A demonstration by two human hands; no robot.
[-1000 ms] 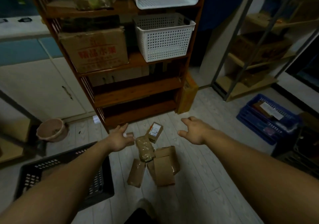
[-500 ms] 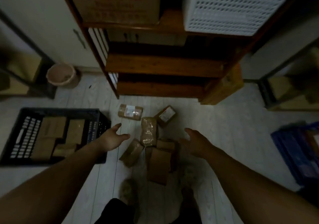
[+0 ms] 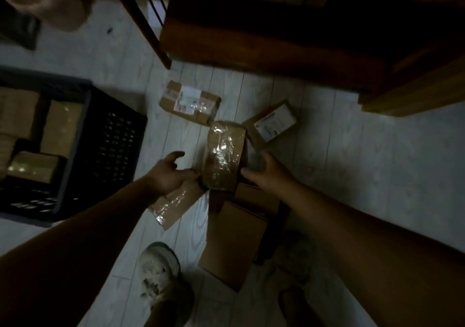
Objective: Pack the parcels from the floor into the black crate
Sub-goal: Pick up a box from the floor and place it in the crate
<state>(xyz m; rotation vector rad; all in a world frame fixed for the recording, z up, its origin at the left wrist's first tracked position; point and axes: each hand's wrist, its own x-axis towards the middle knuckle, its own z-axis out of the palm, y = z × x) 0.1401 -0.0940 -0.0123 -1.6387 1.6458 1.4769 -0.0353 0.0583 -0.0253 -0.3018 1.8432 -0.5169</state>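
A brown parcel (image 3: 224,155), wrapped in glossy, crinkled tape, lay on the floor atop other boxes, right of the black crate (image 3: 110,148). The left hand (image 3: 171,173) and right hand (image 3: 266,173), fingers spread, flanked it; whether either actually gripped it could not be told.

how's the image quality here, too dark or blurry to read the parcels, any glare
Head view: dim overall, the brown wooden shelf nearly black inside. Glare streaks the clear tape on the brown tape-wrapped parcel between the left hand and right hand. The white label on the small cardboard box is too soft to read. The pink bucket at top left smears with motion blur, and wide-angle distortion stretches the forearms.
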